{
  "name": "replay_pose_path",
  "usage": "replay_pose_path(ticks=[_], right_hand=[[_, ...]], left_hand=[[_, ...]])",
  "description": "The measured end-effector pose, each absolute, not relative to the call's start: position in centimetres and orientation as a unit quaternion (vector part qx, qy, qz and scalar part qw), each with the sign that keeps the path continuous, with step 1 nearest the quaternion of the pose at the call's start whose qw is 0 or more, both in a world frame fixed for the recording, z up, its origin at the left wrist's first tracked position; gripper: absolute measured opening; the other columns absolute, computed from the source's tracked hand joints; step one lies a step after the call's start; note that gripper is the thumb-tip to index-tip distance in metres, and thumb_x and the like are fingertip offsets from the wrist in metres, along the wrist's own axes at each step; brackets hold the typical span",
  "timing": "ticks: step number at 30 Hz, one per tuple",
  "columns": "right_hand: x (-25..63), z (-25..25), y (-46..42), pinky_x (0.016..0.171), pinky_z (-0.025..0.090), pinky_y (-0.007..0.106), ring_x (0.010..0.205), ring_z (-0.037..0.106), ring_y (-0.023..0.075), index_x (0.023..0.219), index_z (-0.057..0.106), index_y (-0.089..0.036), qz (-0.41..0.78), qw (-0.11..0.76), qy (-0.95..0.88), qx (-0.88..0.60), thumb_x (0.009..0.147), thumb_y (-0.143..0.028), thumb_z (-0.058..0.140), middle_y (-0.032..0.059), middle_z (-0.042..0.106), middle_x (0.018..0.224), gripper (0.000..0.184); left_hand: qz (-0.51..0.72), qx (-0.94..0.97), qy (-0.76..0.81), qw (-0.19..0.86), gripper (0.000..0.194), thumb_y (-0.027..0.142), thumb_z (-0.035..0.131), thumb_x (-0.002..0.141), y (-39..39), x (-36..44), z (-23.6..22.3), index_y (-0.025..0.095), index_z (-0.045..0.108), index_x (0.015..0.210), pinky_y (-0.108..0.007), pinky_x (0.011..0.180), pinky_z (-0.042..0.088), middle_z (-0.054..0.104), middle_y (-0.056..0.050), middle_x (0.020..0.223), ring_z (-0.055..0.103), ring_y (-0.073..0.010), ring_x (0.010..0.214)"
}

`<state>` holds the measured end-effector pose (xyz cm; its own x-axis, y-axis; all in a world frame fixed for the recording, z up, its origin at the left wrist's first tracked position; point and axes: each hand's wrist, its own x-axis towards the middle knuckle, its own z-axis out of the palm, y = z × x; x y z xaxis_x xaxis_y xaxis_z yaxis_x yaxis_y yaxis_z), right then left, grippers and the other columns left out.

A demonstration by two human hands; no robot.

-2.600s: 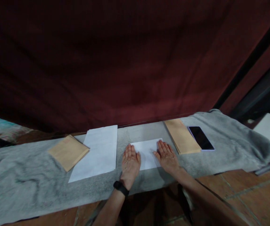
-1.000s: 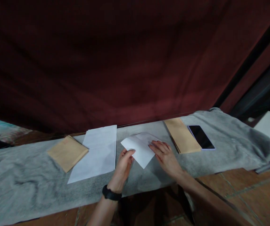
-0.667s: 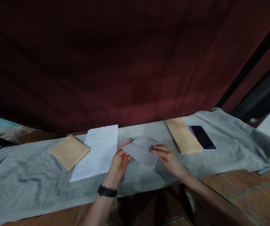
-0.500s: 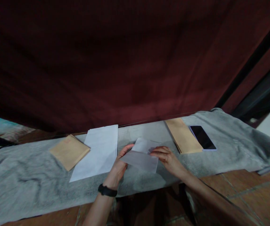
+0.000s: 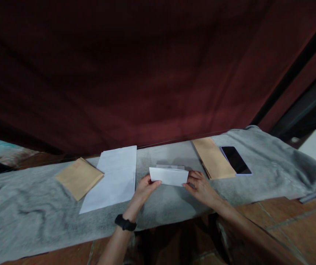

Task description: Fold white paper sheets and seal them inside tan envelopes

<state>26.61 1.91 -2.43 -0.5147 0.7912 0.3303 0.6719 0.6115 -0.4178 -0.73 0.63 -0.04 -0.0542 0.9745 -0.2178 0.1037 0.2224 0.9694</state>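
A folded sheet of white paper (image 5: 169, 176) is held up between my two hands, its front panel facing me and a second layer showing behind its top edge. My left hand (image 5: 146, 187) pinches the left end, thumb in front. At the right end, my right hand (image 5: 198, 187) grips the paper with its thumb low on the corner and its fingers partly behind. Left of my hands lies a stack of white paper (image 5: 116, 176), with brown envelopes (image 5: 79, 178) overlapping its left edge. Longer brown envelopes (image 5: 215, 160) rest to the right of my right hand.
A phone (image 5: 236, 160) with a dark screen lies against the long envelopes. Grey cloth (image 5: 44, 213) covers the narrow bench, wrinkled at both ends. A dark red curtain (image 5: 158, 92) hangs behind it. Tiled floor (image 5: 298, 221) shows along the front.
The paper, opened out at an angle before, is now folded into a narrow upright strip. Both hands have shifted to its ends, thumbs in front.
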Motion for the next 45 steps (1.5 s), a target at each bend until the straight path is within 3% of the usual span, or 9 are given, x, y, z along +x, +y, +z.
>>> replay_pose_path(ticks=[4, 8, 11, 18, 22, 28, 33, 39, 45], right_hand=[[26.3, -3.3, 2.1, 0.096, 0.047, 0.041, 0.107, 0.062, 0.0224, 0.089, 0.073, -0.022, 0.106, 0.270, -0.841, -0.456, 0.098, -0.027, 0.054, 0.0064, 0.069, 0.104, 0.021], [25.9, -4.2, 2.1, 0.099, 0.046, 0.042, 0.114, 0.060, 0.0245, 0.088, 0.072, -0.022, 0.099, 0.279, -0.822, -0.486, 0.096, -0.025, 0.056, 0.0074, 0.068, 0.112, 0.018], [25.7, -4.8, 2.1, 0.100, 0.045, 0.044, 0.119, 0.057, 0.0260, 0.088, 0.071, -0.022, 0.084, 0.275, -0.816, -0.501, 0.095, -0.025, 0.057, 0.0083, 0.068, 0.117, 0.016], [25.6, -4.7, 2.0, 0.099, 0.045, 0.044, 0.118, 0.055, 0.0274, 0.085, 0.065, -0.022, 0.053, 0.260, -0.815, -0.515, 0.090, -0.021, 0.058, 0.0088, 0.067, 0.112, 0.009], [25.5, -4.3, 1.7, 0.094, 0.047, 0.042, 0.111, 0.057, 0.0264, 0.084, 0.061, -0.023, 0.051, 0.253, -0.808, -0.529, 0.088, -0.017, 0.057, 0.0082, 0.065, 0.105, 0.008], [24.6, -4.1, 1.3, 0.102, 0.046, 0.047, 0.128, 0.051, 0.0290, 0.113, 0.063, -0.020, 0.026, 0.259, -0.824, -0.503, 0.094, -0.022, 0.049, 0.0124, 0.061, 0.131, 0.024], [23.5, -5.0, 0.2, 0.116, 0.036, 0.049, 0.143, 0.040, 0.0252, 0.149, 0.043, -0.017, 0.023, 0.213, -0.868, -0.448, 0.103, -0.032, 0.038, 0.0112, 0.044, 0.156, 0.049], [23.3, -6.1, -1.0, 0.121, 0.027, 0.049, 0.146, 0.036, 0.0246, 0.154, 0.036, -0.013, -0.020, 0.174, -0.884, -0.434, 0.105, -0.037, 0.036, 0.0131, 0.038, 0.159, 0.055], [23.4, -6.5, -0.8, 0.122, 0.027, 0.048, 0.147, 0.035, 0.0232, 0.157, 0.028, -0.014, -0.046, 0.178, -0.889, -0.419, 0.105, -0.033, 0.035, 0.0128, 0.037, 0.159, 0.055]], left_hand=[[0.357, 0.512, 0.654, 0.427, 0.032, 0.050, 0.065, 0.079, 0.7, -0.8, -0.5, 0.018, 0.069, 0.080, -0.026, 0.055, 0.040, 0.057, 0.003, 0.055, 0.054, -0.0159, 0.055], [0.281, 0.578, 0.704, 0.302, 0.025, 0.038, 0.060, 0.084, 0.9, -0.9, -1.0, 0.020, 0.060, 0.067, -0.027, 0.059, 0.038, 0.057, 0.003, 0.059, 0.056, -0.0164, 0.061], [0.262, 0.583, 0.716, 0.281, 0.022, 0.030, 0.062, 0.084, 1.0, -0.8, -1.2, 0.020, 0.058, 0.065, -0.027, 0.060, 0.036, 0.057, 0.003, 0.060, 0.056, -0.0161, 0.062], [0.218, 0.590, 0.728, 0.274, 0.002, 0.021, 0.066, 0.085, 1.1, 0.0, -1.7, 0.019, 0.067, 0.086, -0.026, 0.063, 0.039, 0.069, 0.000, 0.074, 0.063, -0.0161, 0.068], [0.178, 0.591, 0.748, 0.246, 0.011, 0.022, 0.068, 0.086, 0.9, 0.5, -1.4, 0.019, 0.067, 0.097, -0.027, 0.066, 0.042, 0.073, -0.003, 0.083, 0.067, -0.0182, 0.075], [0.129, 0.581, 0.770, 0.230, 0.026, 0.025, 0.069, 0.087, 0.8, 1.5, -0.5, 0.018, 0.062, 0.111, -0.027, 0.067, 0.043, 0.074, -0.005, 0.090, 0.071, -0.0207, 0.082], [0.130, 0.590, 0.764, 0.225, 0.035, 0.023, 0.067, 0.088, 0.4, 2.2, 0.0, 0.017, 0.056, 0.120, -0.028, 0.074, 0.047, 0.075, -0.009, 0.099, 0.072, -0.0229, 0.092], [0.118, 0.612, 0.772, 0.127, 0.045, 0.025, 0.065, 0.090, -0.7, 2.5, 0.1, 0.016, 0.049, 0.131, -0.035, 0.081, 0.053, 0.072, -0.012, 0.106, 0.071, -0.0271, 0.098], [0.196, 0.760, 0.619, 0.024, 0.041, 0.023, 0.043, 0.100, -1.7, 4.2, -2.7, 0.015, 0.047, 0.140, -0.046, 0.114, 0.041, 0.049, -0.016, 0.150, 0.044, -0.0276, 0.142]])
